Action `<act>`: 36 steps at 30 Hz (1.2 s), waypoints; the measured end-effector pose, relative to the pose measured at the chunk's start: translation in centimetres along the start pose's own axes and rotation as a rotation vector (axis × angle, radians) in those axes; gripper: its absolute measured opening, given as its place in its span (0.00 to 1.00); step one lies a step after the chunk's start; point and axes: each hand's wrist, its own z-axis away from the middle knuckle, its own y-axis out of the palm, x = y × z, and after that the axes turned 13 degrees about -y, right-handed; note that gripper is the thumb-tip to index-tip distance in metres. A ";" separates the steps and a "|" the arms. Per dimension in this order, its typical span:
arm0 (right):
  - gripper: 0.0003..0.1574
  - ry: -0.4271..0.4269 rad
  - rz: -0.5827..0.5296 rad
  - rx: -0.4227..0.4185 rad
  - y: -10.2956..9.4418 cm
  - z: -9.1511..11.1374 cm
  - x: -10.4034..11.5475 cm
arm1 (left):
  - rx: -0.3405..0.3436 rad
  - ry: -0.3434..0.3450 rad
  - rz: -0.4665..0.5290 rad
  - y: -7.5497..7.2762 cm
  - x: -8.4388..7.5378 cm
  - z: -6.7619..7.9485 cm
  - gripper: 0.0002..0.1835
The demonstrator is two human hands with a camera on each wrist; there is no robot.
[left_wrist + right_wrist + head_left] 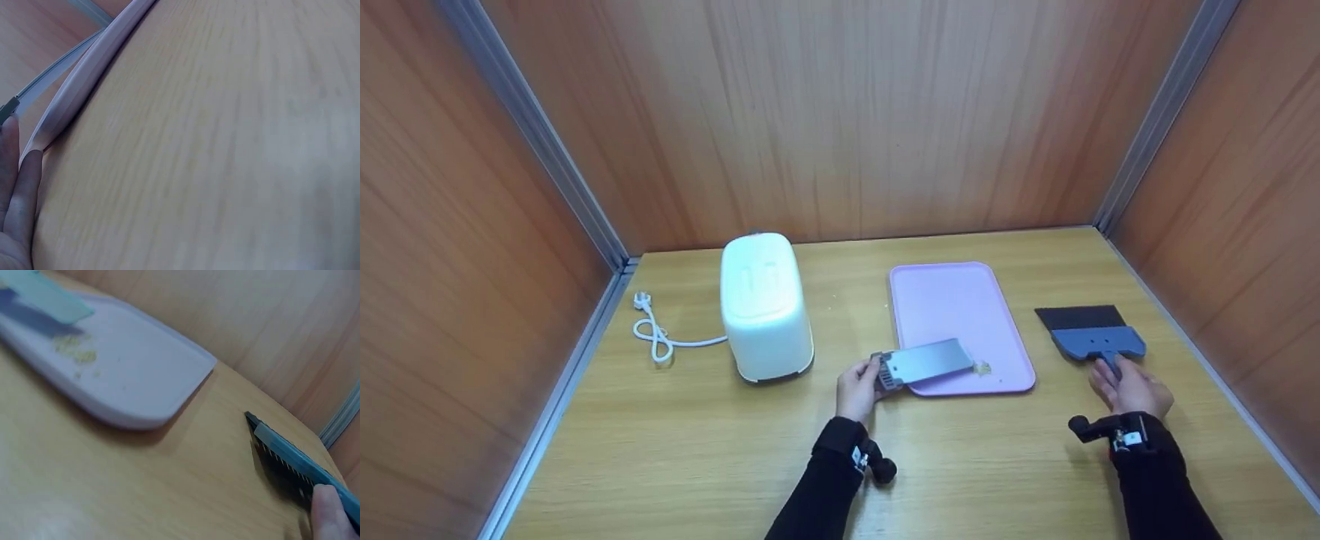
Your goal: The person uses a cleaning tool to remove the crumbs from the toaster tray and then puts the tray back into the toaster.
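Observation:
In the head view my left hand (856, 390) pinches the slotted grey end of a flat metal crumb tray (930, 361). This slants over the near part of a pink tray (952, 300). Just off its far end, a small heap of yellowish crumbs (982, 368) lies on the pink tray. To the right, my right hand (1132, 388) grips the handle of a blue hand brush (1099, 341) with dark bristles, apart from the pink tray. The right wrist view shows the brush (298, 461) low over the table and the crumbs (76, 351) up close.
Left of the pink tray stands a white toaster (765, 315). Its white cord (701, 343) lies looped on the table with the plug (642, 301) at the far left. Wooden panels (885, 120) enclose the table at the back and both sides.

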 end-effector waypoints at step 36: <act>0.30 -0.659 1.583 0.391 -2.3 -1.6 0.8 | 0.052 0.031 0.047 -0.1 0.0 -0.1 0.20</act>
